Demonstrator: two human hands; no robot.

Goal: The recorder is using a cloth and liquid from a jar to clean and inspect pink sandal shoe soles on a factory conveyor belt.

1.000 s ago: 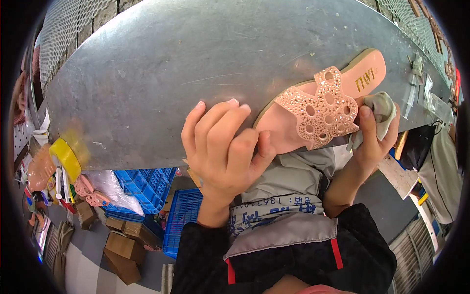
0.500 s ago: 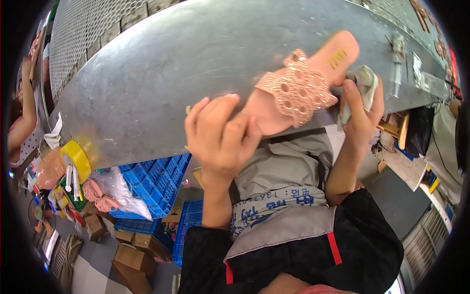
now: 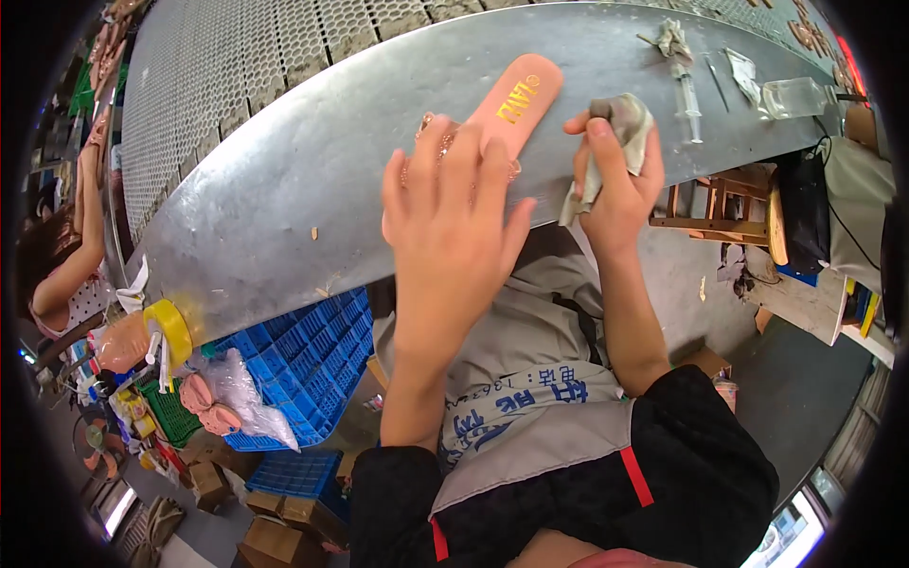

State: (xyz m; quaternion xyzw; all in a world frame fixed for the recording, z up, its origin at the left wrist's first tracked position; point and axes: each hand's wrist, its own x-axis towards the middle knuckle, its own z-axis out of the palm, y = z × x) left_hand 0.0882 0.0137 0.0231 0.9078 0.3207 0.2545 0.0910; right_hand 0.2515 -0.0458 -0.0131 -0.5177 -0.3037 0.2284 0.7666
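A pink slide sandal (image 3: 524, 104) lies on the grey metal worktable (image 3: 284, 204), its insole heel with gold lettering pointing away to the right. My left hand (image 3: 450, 232) rests over the sandal's shiny cut-out upper, fingers spread across it and thumb standing apart. Most of the upper and the toe end are hidden beneath that hand. Just right of the sandal, my right hand (image 3: 617, 185) is closed around a crumpled whitish cloth (image 3: 632, 128) with a grey stained patch. The cloth's loose end hangs below the fingers.
A syringe (image 3: 686, 104) and a clear bottle (image 3: 800, 97) lie at the right. Yellow tape (image 3: 169, 333) sits at the left table end, above blue crates (image 3: 303, 364). Mesh (image 3: 270, 47) borders the far edge. A co-worker's arm (image 3: 83, 246) is far left.
My left hand has gone from gripping the sandal's toe to lying over its upper. The sandal now sits further left in view. My right hand keeps the cloth and has shifted left.
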